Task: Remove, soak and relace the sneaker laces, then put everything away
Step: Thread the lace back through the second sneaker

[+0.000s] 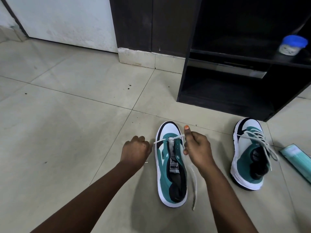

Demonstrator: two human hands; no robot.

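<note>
Pale floor tiles [58,115] fill most of the frame, with a white door at upper left and a dark shelf unit [235,73] at upper right. On that unit's upper shelf, near the right edge, stands a small jar with a blue lid [293,45].

At lower centre a teal and white sneaker [170,167] lies on the floor, toe pointing up the frame. A white lace [165,140] runs through only its lowest eyelets and stretches out to both sides. The left hand [135,151], just left of the shoe, is curled into a fist around one end of the lace; a short tip shows below it. The right hand [196,148], just right of the shoe, pinches the other side between thumb and curled fingers, and the loose end [194,187] trails down the floor beside the sneaker's heel.

A second sneaker [249,155], fully laced, sits at right, below the shelf unit. Just beside it, at the right edge, lies a flat pale-green packet [296,158].
</note>
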